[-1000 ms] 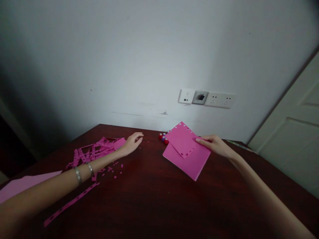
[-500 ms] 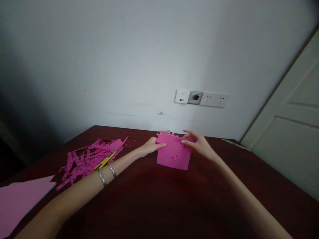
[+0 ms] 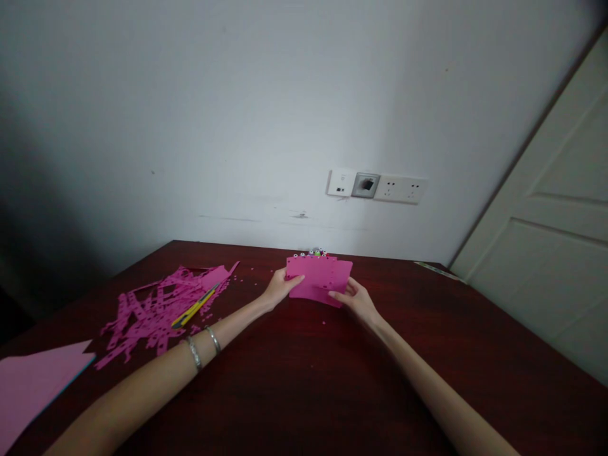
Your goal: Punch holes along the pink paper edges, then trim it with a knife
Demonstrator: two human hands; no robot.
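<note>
Both of my hands hold pink paper sheets (image 3: 317,277) with punched holes along an edge, lifted a little off the dark red table (image 3: 294,380). My left hand (image 3: 280,288) pinches the left edge. My right hand (image 3: 354,297) grips the lower right edge from beneath. Small coloured punches (image 3: 314,253) peek out just behind the sheets, near the wall.
A heap of pink paper strips and scraps (image 3: 159,307) lies at the left with a yellow utility knife (image 3: 194,307) on it. A pink sheet (image 3: 33,383) sits at the near left corner. Wall sockets (image 3: 377,187) are behind; a white door (image 3: 546,240) stands at right.
My left hand came across from the scrap heap and took the sheets' left edge. My right hand shifted to the lower right edge, and the sheets moved left and squared up.
</note>
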